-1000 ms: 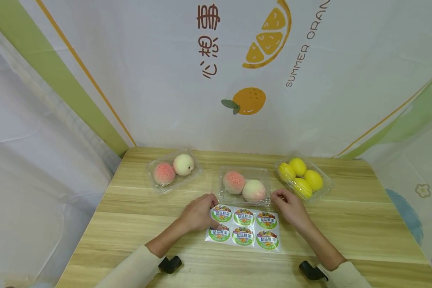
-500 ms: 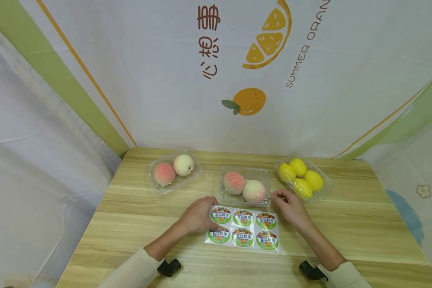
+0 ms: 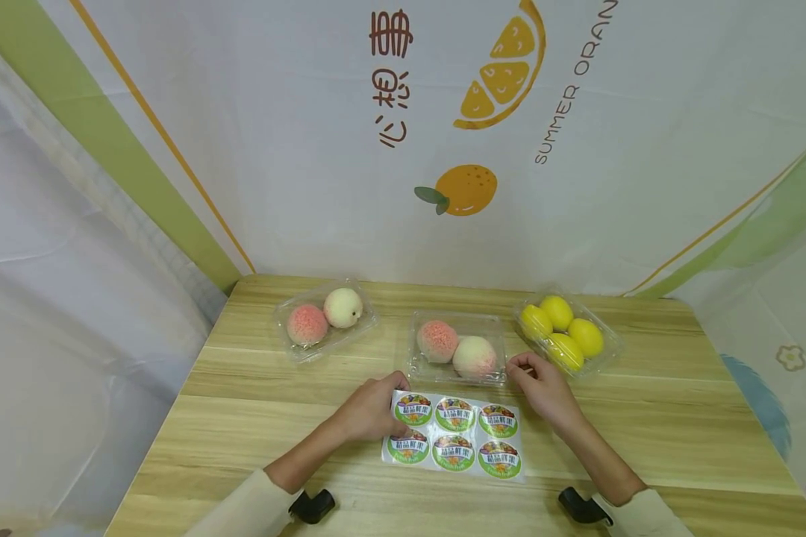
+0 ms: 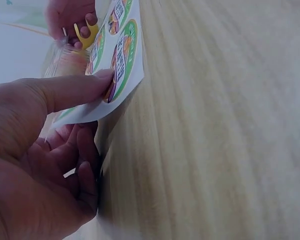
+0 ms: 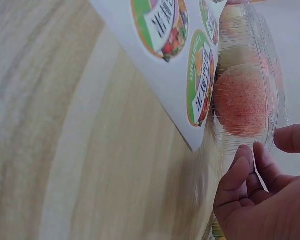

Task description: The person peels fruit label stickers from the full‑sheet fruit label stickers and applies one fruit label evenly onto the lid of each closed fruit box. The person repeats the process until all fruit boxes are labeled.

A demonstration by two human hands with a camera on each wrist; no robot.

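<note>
My left hand (image 3: 371, 410) pinches the left edge of a white sticker sheet (image 3: 453, 471), thumb on top and fingers beneath. Oval fruit labels cover the sheet, and its edge curves up off the wooden table in the left wrist view. Just beyond the sheet sits a closed clear plastic clamshell box (image 3: 489, 326) with two peaches (image 3: 474, 356) inside. My right hand (image 3: 545, 389) holds this box at its near right corner, thumb at the rim (image 5: 276, 114) and curled fingers below it in the right wrist view.
A second clear box (image 3: 349, 337) with two peaches (image 3: 307, 325) stands at the back left. At the back right, a clear box (image 3: 604, 356) holds several lemons (image 3: 585, 338). A printed cloth (image 3: 295, 186) hangs behind the wooden table (image 3: 242, 418).
The left hand has shifted slightly toward me, and the sticker sheet has moved down with it, away from the peach box. The right hand and the boxes have stayed put.
</note>
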